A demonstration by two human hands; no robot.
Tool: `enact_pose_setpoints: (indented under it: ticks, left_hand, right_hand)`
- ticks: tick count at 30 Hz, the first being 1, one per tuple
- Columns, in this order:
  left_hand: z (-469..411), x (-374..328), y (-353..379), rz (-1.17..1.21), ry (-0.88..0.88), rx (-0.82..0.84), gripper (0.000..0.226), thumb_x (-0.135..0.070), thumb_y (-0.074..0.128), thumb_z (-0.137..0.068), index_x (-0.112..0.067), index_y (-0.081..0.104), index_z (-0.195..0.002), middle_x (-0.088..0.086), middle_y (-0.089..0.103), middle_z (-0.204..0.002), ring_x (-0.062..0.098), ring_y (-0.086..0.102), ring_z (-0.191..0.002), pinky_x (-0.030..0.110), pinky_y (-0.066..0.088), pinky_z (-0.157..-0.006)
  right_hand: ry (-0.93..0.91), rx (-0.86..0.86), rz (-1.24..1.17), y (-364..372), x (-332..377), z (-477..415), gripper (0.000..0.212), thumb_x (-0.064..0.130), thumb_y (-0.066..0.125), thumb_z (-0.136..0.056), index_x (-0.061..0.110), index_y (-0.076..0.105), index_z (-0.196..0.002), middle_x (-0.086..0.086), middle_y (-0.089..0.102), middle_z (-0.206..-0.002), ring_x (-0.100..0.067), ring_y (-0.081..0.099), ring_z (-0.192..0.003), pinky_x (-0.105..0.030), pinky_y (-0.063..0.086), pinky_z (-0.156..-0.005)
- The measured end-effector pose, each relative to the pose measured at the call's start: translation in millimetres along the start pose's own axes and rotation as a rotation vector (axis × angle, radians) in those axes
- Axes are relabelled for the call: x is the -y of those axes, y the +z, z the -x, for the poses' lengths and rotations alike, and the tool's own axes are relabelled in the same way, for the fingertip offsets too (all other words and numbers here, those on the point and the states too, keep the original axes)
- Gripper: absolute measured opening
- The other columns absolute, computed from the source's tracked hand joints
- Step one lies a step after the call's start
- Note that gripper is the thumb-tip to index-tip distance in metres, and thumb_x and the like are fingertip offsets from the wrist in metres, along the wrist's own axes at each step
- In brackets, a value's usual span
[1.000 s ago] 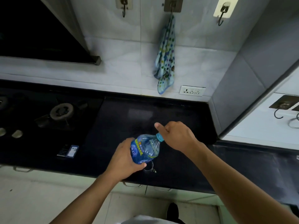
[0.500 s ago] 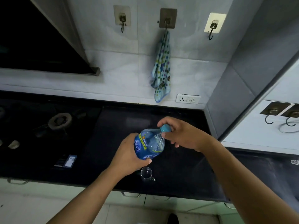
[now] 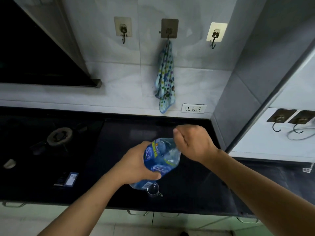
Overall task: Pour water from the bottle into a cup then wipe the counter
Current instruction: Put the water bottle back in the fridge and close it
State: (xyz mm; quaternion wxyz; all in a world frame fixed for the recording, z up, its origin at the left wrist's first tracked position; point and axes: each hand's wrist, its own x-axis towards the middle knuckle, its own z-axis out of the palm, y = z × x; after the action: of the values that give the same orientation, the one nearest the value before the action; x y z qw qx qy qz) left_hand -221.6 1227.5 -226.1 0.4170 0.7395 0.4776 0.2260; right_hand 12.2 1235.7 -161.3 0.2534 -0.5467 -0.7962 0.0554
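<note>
Over the dark worktop [image 3: 196, 193] the bottle [image 3: 163, 157] leans, its body clamped in the left hand [image 3: 136, 164]. The right hand [image 3: 192, 143] curls its fingers over the neck, probably uncapping. Next comes pouring into the cup [image 3: 153, 189] just below.

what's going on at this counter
A person at a dark kitchen counter holds a water bottle in the left hand, while the right hand curls round its top, hiding the cap. A small clear cup stands on the counter by the bottle's base. No water is being poured. A dotted cloth hangs from the middle wall hook.
</note>
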Motion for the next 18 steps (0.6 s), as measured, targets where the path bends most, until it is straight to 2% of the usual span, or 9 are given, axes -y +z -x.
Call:
enact_pose_setpoints:
  ticks: [1, 3, 6, 8, 9, 12, 13, 16, 18]
  left_hand:
    - [-1.5, -3.2, 3.9, -0.067, 0.004, -0.076, 0.075, -0.040, 0.092, -0.046, -0.042, 0.056, -0.112, -0.019, 0.067, -0.105, -0.002, 0.067, -0.096, 0.015, 0.054, -0.078]
    - [-3.2, -3.9, 5.4, -0.120, 0.018, -0.150, 0.073, -0.039, 0.091, -0.048, -0.040, 0.055, -0.111, -0.017, 0.063, -0.104, 0.001, 0.065, -0.096, 0.020, 0.054, -0.078]
    - [-1.8, 0.5, -11.0, 0.079, 0.014, 0.045, 0.078, -0.024, 0.097, -0.051, -0.042, 0.057, -0.116, -0.017, 0.071, -0.109, 0.002, 0.071, -0.099, 0.018, 0.055, -0.079]
    - [-1.0, 1.3, -16.4, 0.154, 0.011, 0.170, 0.077, -0.018, 0.097, -0.054, -0.039, 0.059, -0.118, -0.012, 0.074, -0.112, 0.007, 0.073, -0.100, 0.022, 0.059, -0.081]
    - [-0.3, -0.6, -13.7, 0.155, 0.001, 0.166, 0.075, -0.020, 0.097, -0.053, -0.039, 0.060, -0.116, -0.013, 0.074, -0.111, 0.007, 0.073, -0.099, 0.024, 0.060, -0.081]
    - [0.1, -8.3, 3.5, -0.005, -0.037, -0.065, 0.072, -0.035, 0.094, -0.048, -0.041, 0.058, -0.110, -0.020, 0.070, -0.104, -0.002, 0.069, -0.094, 0.018, 0.057, -0.078]
    - [0.0, -8.1, 7.0, -0.059, -0.030, -0.123, 0.071, -0.038, 0.092, -0.048, -0.042, 0.056, -0.109, -0.019, 0.068, -0.103, -0.003, 0.066, -0.095, 0.017, 0.056, -0.077]
    - [-0.1, -1.1, 1.2, 0.030, 0.004, -0.019, 0.078, -0.035, 0.095, -0.048, -0.045, 0.056, -0.115, -0.017, 0.070, -0.109, 0.000, 0.069, -0.099, 0.022, 0.057, -0.082]
    - [0.7, 0.0, -2.6, 0.092, 0.011, 0.080, 0.080, -0.031, 0.097, -0.049, -0.044, 0.058, -0.118, -0.015, 0.072, -0.112, 0.005, 0.072, -0.101, 0.027, 0.059, -0.085]
  right_hand:
    - [0.183, 0.116, 0.069, 3.4, 1.7, -4.6, 0.044, 0.040, 0.032, -0.101, 0.014, 0.056, -0.073, -0.014, 0.064, -0.081, -0.036, 0.062, -0.080, -0.038, 0.050, -0.070]
    - [0.267, 0.284, 0.165, 7.9, 0.1, -5.5, 0.050, 0.046, 0.030, -0.103, 0.011, 0.062, -0.087, -0.015, 0.065, -0.088, -0.037, 0.064, -0.087, -0.038, 0.049, -0.075]
    - [-0.209, -0.072, 0.029, -3.0, -0.2, 5.0, 0.048, 0.050, 0.036, -0.098, 0.012, 0.050, -0.071, -0.003, 0.051, -0.065, -0.026, 0.051, -0.057, -0.033, 0.037, -0.052]
    - [-0.383, -0.125, 0.017, -8.2, -1.5, 4.9, 0.043, 0.041, 0.038, -0.098, 0.013, 0.046, -0.067, -0.002, 0.046, -0.062, -0.024, 0.044, -0.053, -0.032, 0.032, -0.049]
    - [-0.279, -0.106, 0.007, -7.6, -0.3, 2.1, 0.042, 0.039, 0.038, -0.097, 0.015, 0.045, -0.063, -0.001, 0.047, -0.061, -0.026, 0.047, -0.053, -0.032, 0.034, -0.050]
    - [0.408, 0.128, -0.011, -1.0, 7.5, -10.6, 0.050, 0.045, 0.039, -0.097, 0.014, 0.050, -0.059, -0.005, 0.058, -0.066, -0.033, 0.062, -0.071, -0.031, 0.043, -0.064]
    - [0.441, 0.184, 0.021, 1.4, 5.9, -8.3, 0.051, 0.047, 0.041, -0.097, 0.014, 0.051, -0.059, -0.005, 0.058, -0.066, -0.032, 0.061, -0.071, -0.031, 0.042, -0.064]
    - [-0.112, -0.059, 0.004, -4.2, 3.9, 6.1, 0.044, 0.040, 0.044, -0.096, 0.013, 0.045, -0.062, -0.001, 0.047, -0.061, -0.026, 0.048, -0.055, -0.034, 0.036, -0.052]
    - [-0.273, -0.106, -0.063, -8.9, 0.7, 8.0, 0.040, 0.034, 0.042, -0.094, 0.011, 0.046, -0.061, 0.000, 0.044, -0.060, -0.025, 0.045, -0.052, -0.036, 0.035, -0.047]
